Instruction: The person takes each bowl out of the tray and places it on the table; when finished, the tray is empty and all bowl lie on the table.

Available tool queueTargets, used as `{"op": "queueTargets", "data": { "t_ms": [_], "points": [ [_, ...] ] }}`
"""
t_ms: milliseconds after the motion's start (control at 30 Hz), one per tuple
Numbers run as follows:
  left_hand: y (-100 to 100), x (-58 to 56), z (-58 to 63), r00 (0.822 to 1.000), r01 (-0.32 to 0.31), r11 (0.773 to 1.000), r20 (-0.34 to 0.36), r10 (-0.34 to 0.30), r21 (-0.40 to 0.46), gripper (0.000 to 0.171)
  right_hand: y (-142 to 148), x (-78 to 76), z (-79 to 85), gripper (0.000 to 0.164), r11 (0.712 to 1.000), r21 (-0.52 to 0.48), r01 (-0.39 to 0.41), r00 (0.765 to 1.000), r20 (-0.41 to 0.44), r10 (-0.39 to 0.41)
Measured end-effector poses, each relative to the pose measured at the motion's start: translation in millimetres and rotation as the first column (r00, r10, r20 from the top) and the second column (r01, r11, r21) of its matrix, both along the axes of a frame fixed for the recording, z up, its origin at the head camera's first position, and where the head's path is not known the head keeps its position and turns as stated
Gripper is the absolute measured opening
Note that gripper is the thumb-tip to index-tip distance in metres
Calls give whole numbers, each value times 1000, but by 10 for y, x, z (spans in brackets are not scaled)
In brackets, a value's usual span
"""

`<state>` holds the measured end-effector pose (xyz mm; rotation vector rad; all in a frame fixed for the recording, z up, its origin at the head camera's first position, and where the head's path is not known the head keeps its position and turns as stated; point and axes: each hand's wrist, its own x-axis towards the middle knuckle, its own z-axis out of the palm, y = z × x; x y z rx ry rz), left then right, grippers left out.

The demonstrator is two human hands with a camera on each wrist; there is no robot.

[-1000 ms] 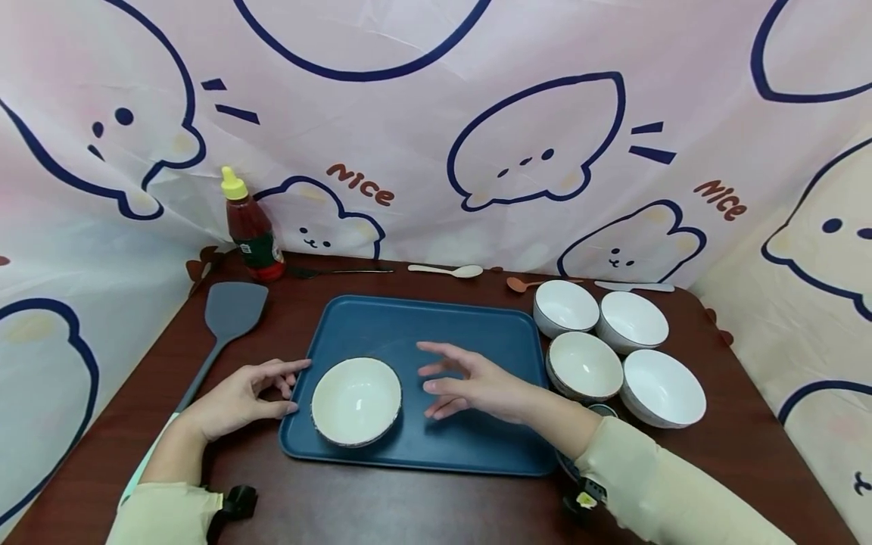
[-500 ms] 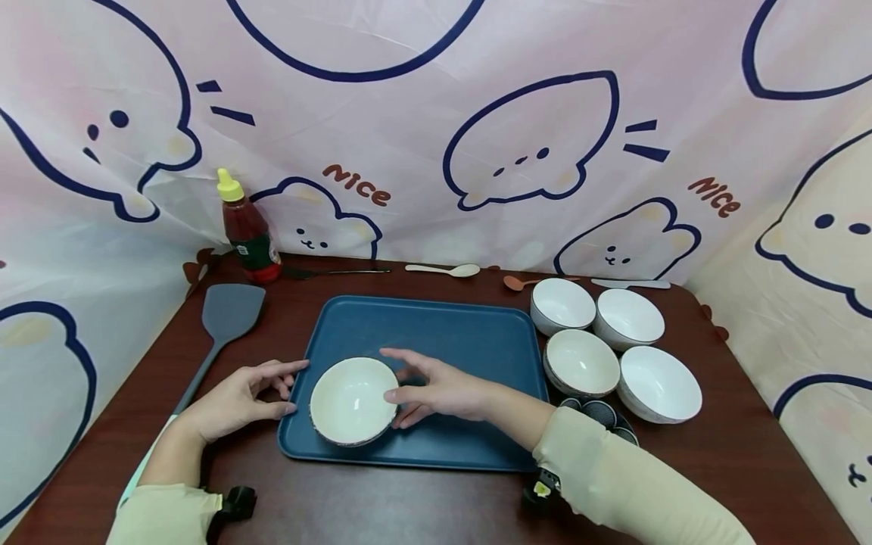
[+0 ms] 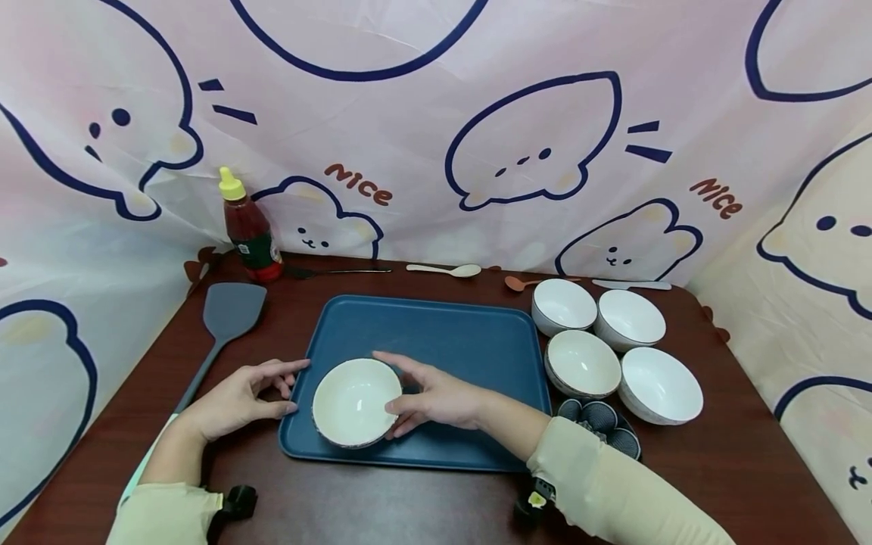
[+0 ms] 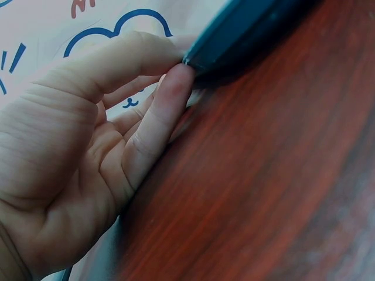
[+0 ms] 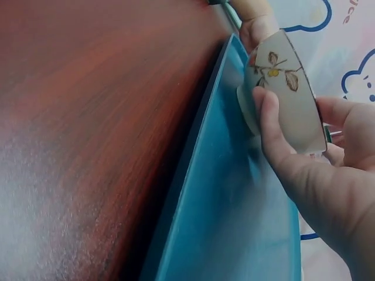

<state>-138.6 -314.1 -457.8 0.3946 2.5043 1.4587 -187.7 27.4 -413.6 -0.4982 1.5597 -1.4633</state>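
Note:
A cream bowl [image 3: 356, 405] with a brown rim sits upright on the left part of a blue tray [image 3: 470, 356]. My right hand [image 3: 436, 393] holds its right side, the thumb toward the near side and the fingers toward the far side. In the right wrist view, a leaf and yellow flower pattern shows on the outside of the bowl [image 5: 290, 105], beside my thumb [image 5: 270, 120]. My left hand [image 3: 238, 397] touches the tray's left edge with thumb and index fingertip set apart along it. The left wrist view shows these fingertips against the rim of the tray [image 4: 234, 35].
Several bowls [image 3: 582, 363] stand right of the tray, with dark round-ended objects [image 3: 599, 416] in front. A grey spatula [image 3: 235, 310] lies left. Along the back are a red sauce bottle [image 3: 250, 235], a white spoon [image 3: 450, 270], a brown spoon [image 3: 518, 284] and a pale knife [image 3: 630, 285].
My right hand has moved left from above the tray to the bowl and now holds its right side. The bowl has barely shifted. My left hand stays at the tray edge.

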Motion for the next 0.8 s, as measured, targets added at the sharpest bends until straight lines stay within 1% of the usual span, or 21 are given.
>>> {"op": "queueTargets", "data": {
  "t_ms": [200,300,467,633,800],
  "points": [
    [-2,-2,-13,1000,2,1000,-14,-2,-3,63,44,15,66,74,999,23,32,999,-19,-32],
    [-14,3,-12,1000,-4,1000,-15,4,-16,63,67,3,118,75,999,19,46,999,-26,-46],
    [-28,18,-13,1000,-10,1000,-28,9,-26,62,119,-10,256,75,998,15,57,996,-65,-56],
    [-20,18,-16,999,-4,1000,-40,3,-23,62,236,10,403,73,998,8,69,992,-110,-67],
    [-8,12,-12,1000,2,1000,-29,-2,-15,63,397,54,489,74,995,0,97,987,-131,-96]
  ]
}}
